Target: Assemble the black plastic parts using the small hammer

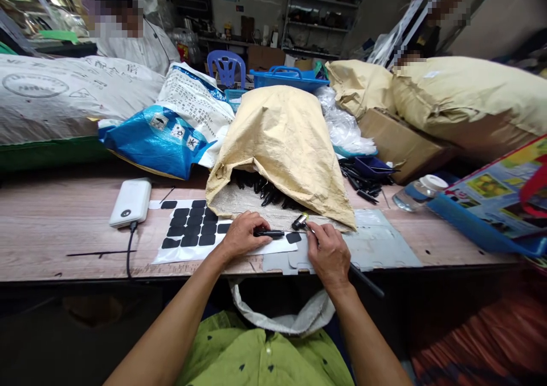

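My left hand (247,235) is closed round a short black pen-like piece (269,234), which lies level just above a white sheet. On that sheet (171,252) are rows of black rounded squares (194,226). My right hand (329,253) grips a small hammer (299,222); its head shows to the left of my fingers, and its dark handle runs out below my wrist. Just beyond both hands lies a tan sack (282,130) with its mouth towards me. Several black pieces (267,192) show inside the mouth. Under the right hand is a grey plate (380,243).
A white power bank (131,202) with a black cable stands at left. To the right are loose black pieces (363,184), a clear jar (419,192) and a blue tray (474,221). Full sacks (470,95) line the back. Two people are beyond the table.
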`<state>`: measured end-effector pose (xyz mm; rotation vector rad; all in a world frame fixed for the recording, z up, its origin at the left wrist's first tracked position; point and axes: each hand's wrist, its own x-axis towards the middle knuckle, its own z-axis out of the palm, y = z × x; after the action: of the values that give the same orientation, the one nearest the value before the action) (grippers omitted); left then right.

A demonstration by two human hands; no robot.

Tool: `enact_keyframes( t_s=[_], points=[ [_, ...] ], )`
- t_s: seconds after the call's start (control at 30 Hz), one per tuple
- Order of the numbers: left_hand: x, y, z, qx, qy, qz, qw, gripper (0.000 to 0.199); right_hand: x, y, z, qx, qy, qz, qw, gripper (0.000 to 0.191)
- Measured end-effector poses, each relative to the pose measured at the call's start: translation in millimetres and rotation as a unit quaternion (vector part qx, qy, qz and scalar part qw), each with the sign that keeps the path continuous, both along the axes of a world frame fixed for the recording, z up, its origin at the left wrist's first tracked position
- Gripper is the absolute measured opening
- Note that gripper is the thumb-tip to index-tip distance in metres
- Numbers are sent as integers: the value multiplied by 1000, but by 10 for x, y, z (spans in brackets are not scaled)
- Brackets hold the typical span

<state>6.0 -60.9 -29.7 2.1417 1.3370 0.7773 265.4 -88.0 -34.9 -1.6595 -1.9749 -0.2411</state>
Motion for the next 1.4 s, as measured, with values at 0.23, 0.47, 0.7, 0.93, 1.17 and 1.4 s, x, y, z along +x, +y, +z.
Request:
enact_keyframes(
  t_s=[0.23, 0.47, 0.7, 0.93, 1.17, 1.4],
  points=[
    [1, 8, 30, -14, -21, 3, 1000, 16, -82, -20, 166, 3, 175, 71, 982, 29],
    [20, 15, 55, -37, -42, 23, 998, 15, -435, -184, 341, -64, 195, 177, 963, 29],
    [25, 29, 23, -35, -63, 17, 997, 14, -543, -243, 388, -12, 153, 182, 971, 32],
    [41, 26, 13, -29, -58, 30, 997, 11, -529, -251, 332, -47, 98, 161, 981, 31],
    [43, 15, 41, -34, -56, 35, 997, 12, -427, -277, 344, -48, 112, 136, 983, 31],
    [49, 12, 31, -31, -56, 41, 997, 11, -302, -144, 355, -19, 108, 96, 989, 30]
  ],
)
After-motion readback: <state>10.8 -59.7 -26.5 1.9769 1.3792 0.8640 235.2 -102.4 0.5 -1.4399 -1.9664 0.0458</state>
